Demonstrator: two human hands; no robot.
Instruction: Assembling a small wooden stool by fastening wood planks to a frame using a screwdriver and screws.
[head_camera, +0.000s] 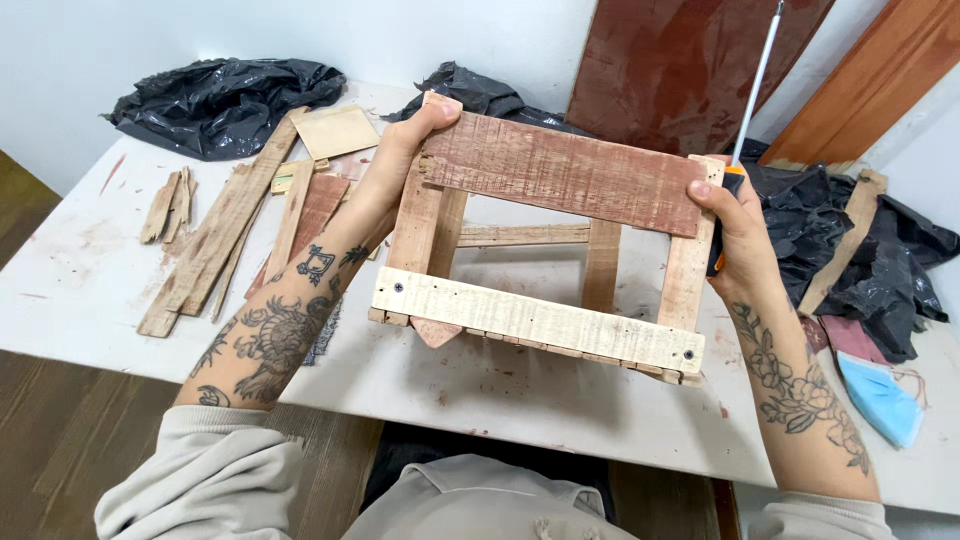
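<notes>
Nearest us, the pale front slat (538, 318) of the wooden frame (560, 230) runs nine to three above the white table (90, 290). Our left hand (400, 160) grips its ten o'clock corner, our right hand (735, 225) clasps the two o'clock corner, both equally near

The wooden slat crate (545, 250) fills the middle of the white table (80, 290), with the left hand (400, 165) and right hand (735, 225) gripping its 2 upper corners. Left of it, loose wood strips (225, 240) and a black plastic bag (225, 100) crowd the surface, leaving bare table at the far left. On the right, a screwdriver (755, 75), more black plastic (850, 240) and a blue face mask (880, 395) block the way; the near table edge lies open.
</notes>
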